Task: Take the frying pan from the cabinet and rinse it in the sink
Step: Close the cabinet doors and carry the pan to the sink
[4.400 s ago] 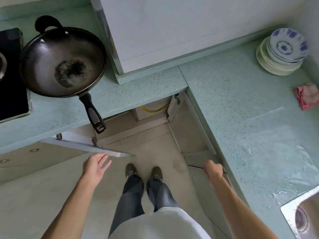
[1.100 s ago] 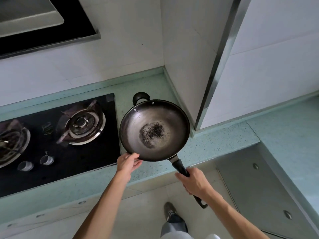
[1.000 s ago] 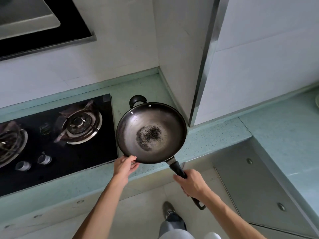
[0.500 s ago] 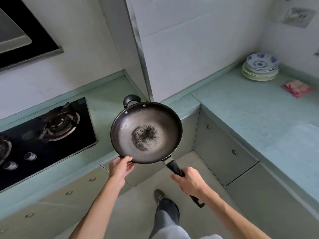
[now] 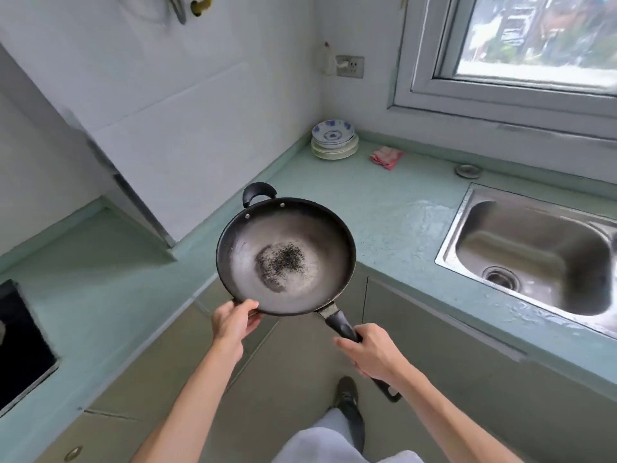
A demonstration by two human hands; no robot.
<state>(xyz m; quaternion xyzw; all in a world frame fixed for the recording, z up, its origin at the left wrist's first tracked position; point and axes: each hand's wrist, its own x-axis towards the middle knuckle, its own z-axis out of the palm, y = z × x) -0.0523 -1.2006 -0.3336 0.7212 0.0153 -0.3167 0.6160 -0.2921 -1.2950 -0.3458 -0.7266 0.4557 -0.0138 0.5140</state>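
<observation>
A dark frying pan with a scorched patch in its middle hangs in the air over the counter's inner corner. My right hand grips its long black handle. My left hand holds the near left rim, thumb on top. The small loop handle points away from me. The steel sink lies to the right, sunk into the green counter, with its drain showing. No tap is in view.
A stack of plates and bowls and a pink cloth sit in the far corner. A round strainer lies behind the sink. The black hob is at the left edge. Shut cabinet doors line the counter front. The counter beside the sink is wet.
The pan has left the counter beside the hob and moved right, carried in both hands. My view has swung right, bringing the sink and window into sight.
</observation>
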